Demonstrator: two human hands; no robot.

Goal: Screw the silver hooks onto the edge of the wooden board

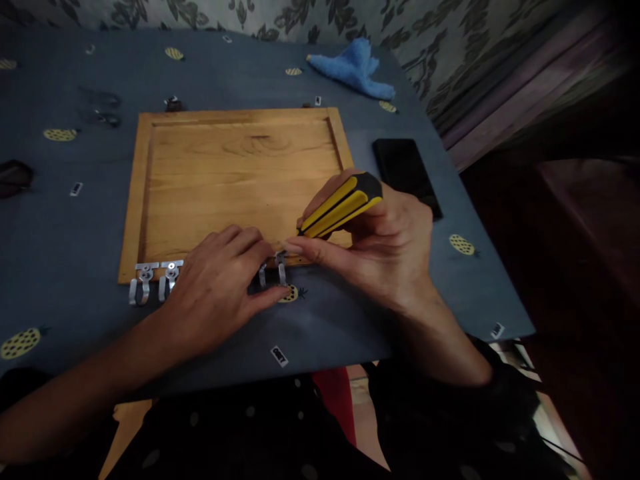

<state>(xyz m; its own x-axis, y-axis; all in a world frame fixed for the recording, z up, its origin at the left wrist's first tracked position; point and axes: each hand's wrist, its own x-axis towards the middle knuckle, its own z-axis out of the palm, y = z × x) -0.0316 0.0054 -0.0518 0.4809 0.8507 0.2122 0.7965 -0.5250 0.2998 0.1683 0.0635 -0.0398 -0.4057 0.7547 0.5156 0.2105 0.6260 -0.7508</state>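
In my right hand (385, 240) is a screwdriver with a yellow and black handle (343, 203). Its handle leans up to the right, and its lower end points toward a metal hook (281, 267) at the near edge of a framed wooden board (240, 173). The screwdriver's tip is hidden by my fingers. My left hand (220, 280) lies over the same edge, index finger and thumb closed about the metal hook. To its left, two more silver hooks (145, 277) sit along the edge, a screw head showing on one. My left hand covers part of the row.
A black phone (405, 170) lies right of the board, and a blue cloth (357, 70) is at the back. Small dark items lie beyond the board and to the left, including sunglasses (15, 179). The table's cloth (320, 327) has a pineapple print; its right edge drops off.
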